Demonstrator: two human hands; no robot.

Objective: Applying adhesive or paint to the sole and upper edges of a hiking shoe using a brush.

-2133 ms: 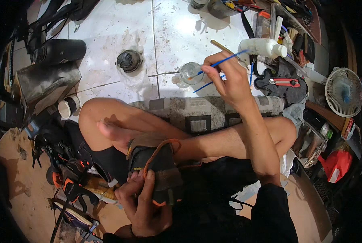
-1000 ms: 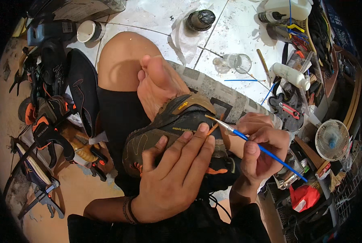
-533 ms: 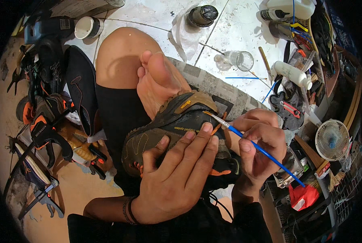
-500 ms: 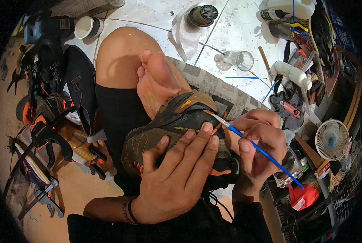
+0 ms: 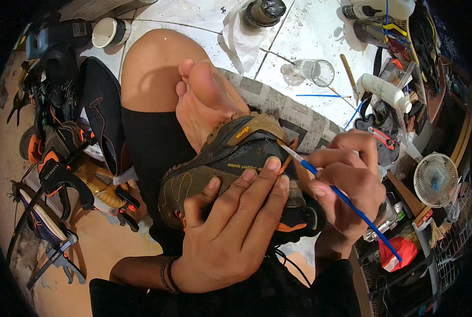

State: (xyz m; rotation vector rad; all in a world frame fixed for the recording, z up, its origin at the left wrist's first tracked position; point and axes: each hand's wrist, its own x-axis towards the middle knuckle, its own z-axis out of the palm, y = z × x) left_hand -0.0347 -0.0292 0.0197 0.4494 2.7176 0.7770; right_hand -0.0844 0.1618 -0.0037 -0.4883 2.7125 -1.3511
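Note:
My left hand [image 5: 228,232] lies over a brown-and-black shoe [image 5: 183,187] with an orange lace, fingertips pressing on its side and holding it across my lap. Beside it at the right, my right hand [image 5: 352,185] is closed on a slim blue paintbrush [image 5: 362,216], whose bristle tip touches the shoe's dark upper edge near the sole. Just beyond the shoe is my bare foot [image 5: 204,92]. A glass jar [image 5: 318,71] stands on the white tiles, with another thin blue brush [image 5: 320,95] lying in front of it.
Shoes and clamps [image 5: 61,174] crowd the left. A white tub [image 5: 105,33] and a dark wrapped container [image 5: 265,13] sit at the back. At the right are a white bottle [image 5: 384,92], a red utility knife [image 5: 381,137], a small fan [image 5: 435,179] and assorted tools.
Since two seconds ago, my right hand has come down from over the jar to the shoe with the brush; my left hand has spread over the shoe. Lately the brush has shifted slightly rightward.

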